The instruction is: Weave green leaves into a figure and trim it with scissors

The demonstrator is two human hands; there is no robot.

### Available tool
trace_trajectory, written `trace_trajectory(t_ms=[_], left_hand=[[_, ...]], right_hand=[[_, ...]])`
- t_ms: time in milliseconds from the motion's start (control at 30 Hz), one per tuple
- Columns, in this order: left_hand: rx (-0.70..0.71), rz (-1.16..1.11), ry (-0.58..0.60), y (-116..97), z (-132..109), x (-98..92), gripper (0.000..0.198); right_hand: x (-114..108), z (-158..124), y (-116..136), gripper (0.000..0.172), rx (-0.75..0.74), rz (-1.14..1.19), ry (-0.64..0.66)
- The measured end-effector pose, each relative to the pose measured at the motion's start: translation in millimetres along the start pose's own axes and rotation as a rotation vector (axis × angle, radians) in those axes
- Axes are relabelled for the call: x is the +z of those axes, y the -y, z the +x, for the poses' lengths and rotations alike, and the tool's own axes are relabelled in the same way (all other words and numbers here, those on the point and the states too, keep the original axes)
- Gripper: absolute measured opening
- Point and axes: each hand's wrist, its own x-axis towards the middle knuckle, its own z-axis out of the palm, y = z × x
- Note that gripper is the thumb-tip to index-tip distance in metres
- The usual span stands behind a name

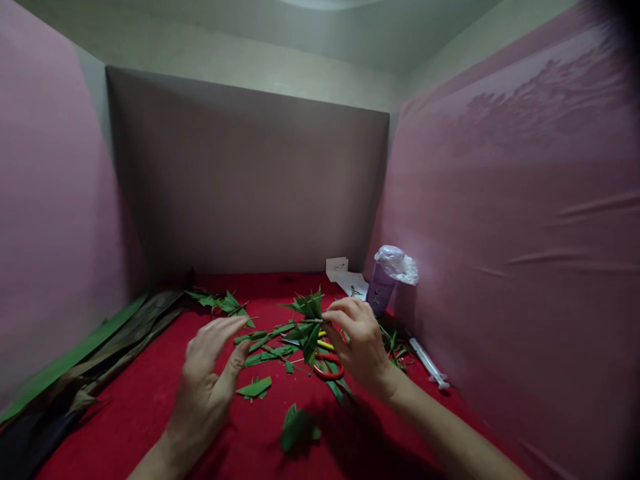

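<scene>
Between thumb and fingers, my right hand (pixel 357 340) pinches the thin stem of a green leaf piece with jagged, cut edges (pixel 307 310), held above the red cloth. To its left, my left hand (pixel 207 373) is raised with thumb and fingers apart and nothing between them. Below the held leaf lie scissors with red and yellow handles (pixel 330 370), partly covered by leaf strips. Cut green leaf strips (pixel 270 353) are scattered between the hands. A folded leaf scrap (pixel 297 428) rests nearer me.
Long green and brown leaves (pixel 110 340) run along the left wall. A purple cup with plastic wrap (pixel 383 283) stands at the back right, by white papers (pixel 350 283). A white syringe (pixel 429 363) lies along the right wall. More cut leaves (pixel 220 302) lie at the back left.
</scene>
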Motion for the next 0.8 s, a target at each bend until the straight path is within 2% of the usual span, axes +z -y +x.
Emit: trace_trajectory(t_ms=[100,167,233,300,400,467,567,667,800], left_hand=[[-0.348,-0.185,0.213,7.9,4.9,3.0,0.028],[-0.517,-0.249,0.321,12.4,5.2,3.9,0.033],[-0.609,-0.272,0.333,18.7,4.0,4.7,0.035],[-0.650,-0.291,0.272,28.0,2.0,5.6,0.036],[-0.668,-0.315,0.168,45.5,-1.1,6.1,0.040],[-0.669,-0.294,0.140,54.8,-0.6,4.2,0.043],[-0.584,-0.159,0.052,60.0,7.1,-2.6,0.046],[-0.417,0.005,-0.043,59.8,15.7,-8.5,0.043],[-0.253,0.147,0.022,68.0,4.6,-1.4,0.033]], right_hand=[[0.8,7.5,-12.4,0.008,-0.044,-0.006,0.057],[2.0,11.5,-17.0,0.006,-0.059,-0.021,0.105],[4.1,13.6,-18.5,0.004,-0.058,-0.047,0.154],[7.4,13.1,-18.0,0.002,-0.044,-0.075,0.197],[14.1,8.5,-16.3,0.002,-0.004,-0.107,0.236],[19.5,6.2,-15.4,0.003,0.048,-0.133,0.241],[30.3,12.9,-15.1,0.004,0.218,-0.195,0.260],[48.1,38.0,-16.3,0.010,0.371,-0.241,0.268],[86.8,87.8,-19.1,0.021,0.510,-0.294,0.206]])
